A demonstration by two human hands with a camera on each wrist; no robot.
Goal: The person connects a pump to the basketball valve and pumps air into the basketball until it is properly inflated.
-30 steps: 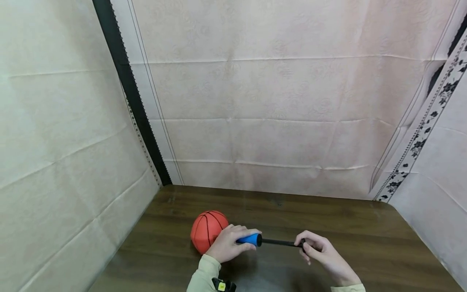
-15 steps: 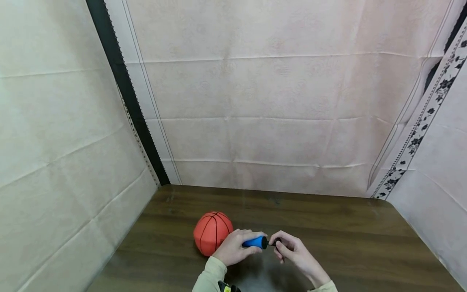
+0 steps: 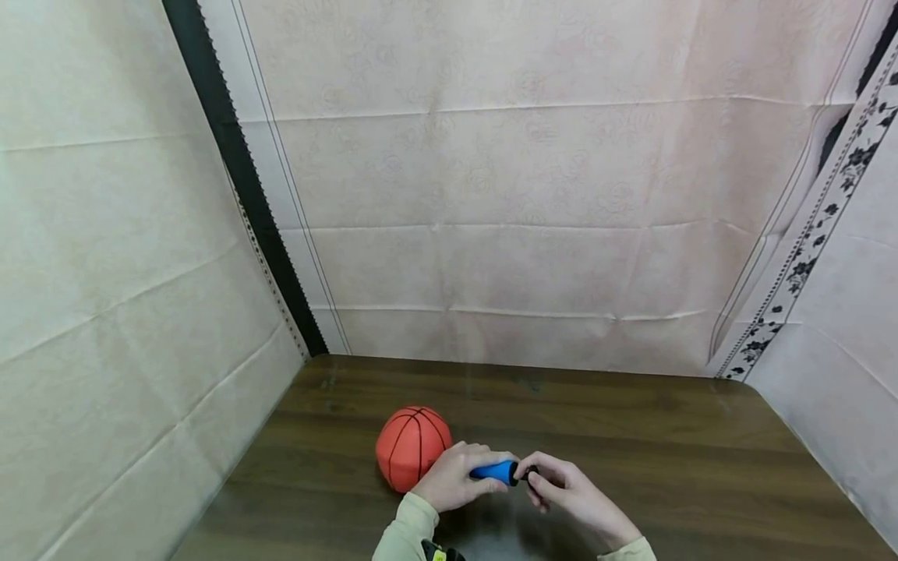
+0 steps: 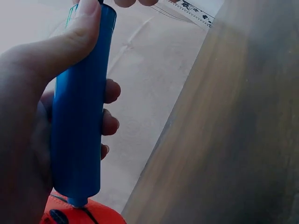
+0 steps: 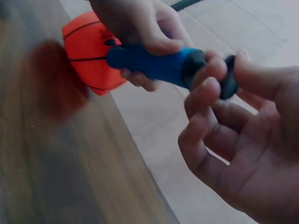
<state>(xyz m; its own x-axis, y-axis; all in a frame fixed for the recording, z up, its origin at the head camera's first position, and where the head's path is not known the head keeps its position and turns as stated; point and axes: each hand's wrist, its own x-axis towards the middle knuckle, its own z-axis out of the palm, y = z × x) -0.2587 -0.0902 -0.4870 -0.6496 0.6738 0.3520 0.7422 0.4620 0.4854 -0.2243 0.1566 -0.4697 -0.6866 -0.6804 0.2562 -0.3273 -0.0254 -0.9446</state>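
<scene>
A blue hand pump [image 4: 80,126] with a black end cap lies across my left hand [image 3: 456,477], whose thumb and fingers wrap its barrel. My right hand [image 3: 571,499] pinches the black pump handle [image 5: 229,77], which sits close against the cap with the rod almost wholly hidden. At the barrel's other end, the narrow blue nozzle [image 4: 77,202] meets the red-orange basketball [image 3: 414,448] with black seams. That ball stands on the table just left of my left hand. A small dark oval [image 5: 110,42] shows on the ball beside the nozzle.
The brown wood-grain table [image 3: 631,436] extends behind and to the right of the hands. Pale cloth walls [image 3: 533,234] enclose it at the back and both sides. A black strip [image 3: 245,179] runs down the back left corner.
My right hand has moved left, pushing the pump rod from far out to nearly fully in. The ball and left hand have shifted slightly right in the head view.
</scene>
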